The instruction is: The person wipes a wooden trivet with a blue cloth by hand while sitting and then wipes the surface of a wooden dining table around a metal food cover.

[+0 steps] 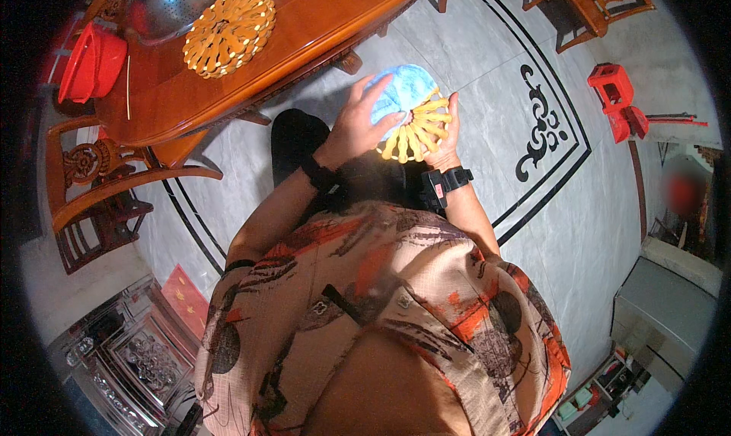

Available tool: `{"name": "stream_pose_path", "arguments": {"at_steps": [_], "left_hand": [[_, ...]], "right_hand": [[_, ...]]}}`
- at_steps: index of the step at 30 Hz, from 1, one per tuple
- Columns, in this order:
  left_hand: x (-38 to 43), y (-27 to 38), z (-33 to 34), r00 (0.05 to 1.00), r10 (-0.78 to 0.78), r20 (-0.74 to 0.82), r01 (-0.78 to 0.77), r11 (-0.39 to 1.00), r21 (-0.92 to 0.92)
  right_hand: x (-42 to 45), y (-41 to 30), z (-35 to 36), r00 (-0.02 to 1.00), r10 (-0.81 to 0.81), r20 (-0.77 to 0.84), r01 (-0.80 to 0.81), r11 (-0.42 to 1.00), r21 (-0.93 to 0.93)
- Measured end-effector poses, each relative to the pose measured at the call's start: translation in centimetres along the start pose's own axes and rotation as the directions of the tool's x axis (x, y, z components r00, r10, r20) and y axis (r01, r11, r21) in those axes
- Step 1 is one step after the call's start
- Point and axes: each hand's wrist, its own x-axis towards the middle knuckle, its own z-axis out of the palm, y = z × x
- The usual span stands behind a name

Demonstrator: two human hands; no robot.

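Observation:
Above my lap, both hands have hold of a round slatted wooden trivet (425,122) with pale yellow spokes. A light-blue cloth (406,85) covers its upper left part. My left hand (362,119) presses the cloth onto the trivet, fingers spread over the blue fabric and thumb near the hub. From the right side and below, my right hand (448,136) supports the trivet at its rim; part of that hand is hidden behind it. A second, browner slatted trivet (228,33), seemingly a stack, lies on the wooden table (308,33) at upper left.
A perforated metal colander (165,7) and a red plastic basin (94,65) stand on the table beside a thin stick (128,87). A carved wooden chair (131,190) is at left. Red plastic stools (614,93) stand on the tiled floor (548,219) at right.

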Motion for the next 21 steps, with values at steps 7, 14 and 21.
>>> {"name": "stream_pose_path", "arguments": {"at_steps": [7, 14, 21], "left_hand": [[1.4, -2.3, 1.3, 0.986, -0.167, -0.017, 0.166, 0.986, -0.031], [2.4, -3.4, 0.4, 0.889, -0.458, 0.004, 0.435, 0.841, -0.322], [-1.1, -6.0, -0.3, 0.709, -0.553, 0.437, 0.551, 0.048, -0.833]], "right_hand": [[-0.8, -0.2, 0.8, 0.997, 0.073, 0.039, -0.075, 0.996, 0.058], [-0.9, -0.3, 1.3, 0.997, 0.003, 0.076, -0.01, 0.996, 0.087], [-0.2, -3.0, -0.9, 0.963, -0.223, 0.148, 0.196, 0.964, 0.18]]}}
